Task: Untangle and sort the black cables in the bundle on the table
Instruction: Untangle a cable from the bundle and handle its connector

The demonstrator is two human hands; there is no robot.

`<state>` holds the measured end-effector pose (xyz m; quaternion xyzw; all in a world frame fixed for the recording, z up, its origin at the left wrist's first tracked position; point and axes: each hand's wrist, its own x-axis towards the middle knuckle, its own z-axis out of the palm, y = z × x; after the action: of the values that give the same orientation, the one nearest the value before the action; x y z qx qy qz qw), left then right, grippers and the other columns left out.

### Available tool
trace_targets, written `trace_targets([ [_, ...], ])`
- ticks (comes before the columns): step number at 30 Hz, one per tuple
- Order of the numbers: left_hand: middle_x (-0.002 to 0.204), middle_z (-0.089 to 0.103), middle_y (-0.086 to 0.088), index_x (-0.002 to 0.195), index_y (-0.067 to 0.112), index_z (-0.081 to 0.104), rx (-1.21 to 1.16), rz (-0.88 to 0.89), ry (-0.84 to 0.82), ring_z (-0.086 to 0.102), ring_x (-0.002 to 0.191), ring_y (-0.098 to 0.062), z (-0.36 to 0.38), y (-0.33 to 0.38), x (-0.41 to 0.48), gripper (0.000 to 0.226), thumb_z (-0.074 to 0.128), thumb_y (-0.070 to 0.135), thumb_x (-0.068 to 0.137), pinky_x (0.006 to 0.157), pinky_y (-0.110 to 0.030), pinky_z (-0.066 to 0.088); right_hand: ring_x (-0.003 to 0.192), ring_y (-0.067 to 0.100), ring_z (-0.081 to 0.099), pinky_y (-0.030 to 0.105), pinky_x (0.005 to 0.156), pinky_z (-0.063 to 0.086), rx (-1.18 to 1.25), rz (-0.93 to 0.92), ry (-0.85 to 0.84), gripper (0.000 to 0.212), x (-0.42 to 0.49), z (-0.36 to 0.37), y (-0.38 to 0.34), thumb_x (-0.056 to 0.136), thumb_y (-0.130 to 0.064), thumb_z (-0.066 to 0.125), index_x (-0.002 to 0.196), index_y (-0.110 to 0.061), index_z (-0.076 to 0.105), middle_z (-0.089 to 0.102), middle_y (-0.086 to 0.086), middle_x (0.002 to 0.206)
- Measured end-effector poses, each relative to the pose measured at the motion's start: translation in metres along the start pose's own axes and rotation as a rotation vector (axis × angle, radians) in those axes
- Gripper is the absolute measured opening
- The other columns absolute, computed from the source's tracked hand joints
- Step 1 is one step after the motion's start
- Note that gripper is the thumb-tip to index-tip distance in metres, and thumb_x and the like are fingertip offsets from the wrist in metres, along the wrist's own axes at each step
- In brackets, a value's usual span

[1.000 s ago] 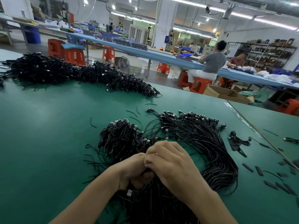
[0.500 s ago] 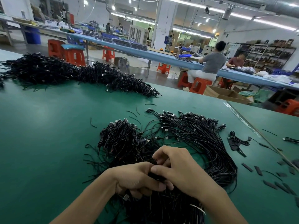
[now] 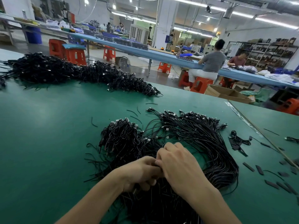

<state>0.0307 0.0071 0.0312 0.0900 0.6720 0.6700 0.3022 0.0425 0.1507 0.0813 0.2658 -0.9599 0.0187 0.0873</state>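
Factory assembly floor. Evidence: long blue workbench (image 3: 161,56) with seated workers (image 3: 212,63) on orange plastic stools (image 3: 201,85); strip lighting (image 3: 239,13) and exposed ducting (image 3: 265,4) overhead; stock shelving (image 3: 273,52), contents apparently parts. Black cables (image 3: 202,135) lie in bulk heaps on the green table (image 3: 48,126).

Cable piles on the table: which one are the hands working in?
The near bundle: the left hand and the right hand grip its cables. The far pile, along the back edge of the table, lies apart from both.
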Motion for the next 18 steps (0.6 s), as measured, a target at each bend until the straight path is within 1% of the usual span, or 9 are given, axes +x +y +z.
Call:
trace_targets([
  [2,0.062,0.039,0.005,0.074,0.017,0.05,-0.3,0.006,0.024,0.026,0.05,-0.007,0.002,0.001,0.001,0.021,0.046,0.011,0.094,0.039,-0.016,0.02,0.103,0.016,0.043,0.029,0.093,0.043,-0.001,0.023,0.087,0.009,0.0,0.007,0.004,0.102,-0.029,0.049,0.107,-0.027,0.055,0.048,-0.006,0.111],
  [4,0.067,0.042,0.001,0.081,0.013,0.05,-0.555,0.017,0.04,0.029,0.054,-0.009,0.005,0.003,0.003,0.018,0.036,0.013,0.093,0.042,-0.018,0.023,0.097,0.015,0.045,0.027,0.086,0.045,0.032,0.07,0.173,0.005,0.001,0.012,0.007,0.101,-0.027,0.052,0.099,-0.026,0.056,0.046,-0.006,0.106],
  [8,0.072,0.055,-0.003,0.104,0.005,0.059,-0.703,0.194,0.147,0.048,0.057,-0.011,0.017,0.004,0.008,0.026,0.033,0.002,0.099,0.048,-0.021,0.039,0.089,0.008,0.049,0.023,0.078,0.044,0.299,0.217,0.329,0.013,0.007,0.021,0.014,0.1,-0.028,0.054,0.09,-0.023,0.06,0.049,-0.011,0.097],
  [10,0.084,0.066,-0.008,0.112,0.004,0.06,-0.636,0.273,0.209,0.062,0.07,-0.016,0.02,0.002,0.009,0.021,0.043,-0.001,0.101,0.058,-0.025,0.052,0.085,0.003,0.054,0.017,0.073,0.044,0.56,0.308,0.406,0.016,0.007,0.024,0.013,0.099,-0.023,0.057,0.084,-0.027,0.06,0.051,-0.013,0.094],
  [11,0.096,0.07,-0.009,0.115,0.007,0.061,-0.542,0.293,0.277,0.067,0.083,-0.019,0.019,0.0,0.01,0.019,0.051,0.002,0.1,0.071,-0.028,0.056,0.085,0.0,0.056,0.013,0.071,0.045,0.674,0.342,0.436,0.019,0.006,0.025,0.012,0.099,-0.02,0.058,0.082,-0.031,0.058,0.053,-0.012,0.094],
  [13,0.109,0.069,-0.004,0.113,0.02,0.063,-0.262,0.303,0.478,0.065,0.102,-0.018,0.015,-0.004,0.01,0.02,0.066,0.013,0.094,0.088,-0.03,0.055,0.085,-0.004,0.057,0.009,0.07,0.044,0.826,0.391,0.459,0.022,0.006,0.026,0.009,0.098,-0.02,0.06,0.082,-0.035,0.058,0.06,-0.008,0.092],
  [14,0.105,0.068,-0.002,0.108,0.023,0.063,-0.136,0.321,0.579,0.064,0.098,-0.015,0.013,-0.004,0.01,0.02,0.072,0.019,0.09,0.085,-0.026,0.054,0.083,-0.001,0.059,0.011,0.071,0.045,0.886,0.407,0.449,0.02,0.006,0.026,0.008,0.098,-0.021,0.06,0.081,-0.034,0.061,0.063,-0.007,0.09],
  [16,0.085,0.061,-0.001,0.099,0.021,0.064,-0.016,0.389,0.701,0.057,0.075,-0.011,0.011,-0.002,0.008,0.017,0.075,0.024,0.086,0.065,-0.023,0.049,0.078,0.004,0.062,0.021,0.073,0.049,1.032,0.389,0.388,0.02,0.006,0.026,0.005,0.098,-0.021,0.06,0.08,-0.026,0.068,0.068,-0.005,0.085],
  [18,0.079,0.063,-0.005,0.093,0.013,0.065,-0.066,0.443,0.669,0.058,0.066,-0.013,0.008,0.001,0.006,0.007,0.071,0.017,0.09,0.06,-0.024,0.05,0.074,0.007,0.062,0.026,0.071,0.052,1.174,0.327,0.285,0.021,0.005,0.026,-0.001,0.098,-0.017,0.06,0.081,-0.017,0.071,0.07,-0.005,0.078],
])
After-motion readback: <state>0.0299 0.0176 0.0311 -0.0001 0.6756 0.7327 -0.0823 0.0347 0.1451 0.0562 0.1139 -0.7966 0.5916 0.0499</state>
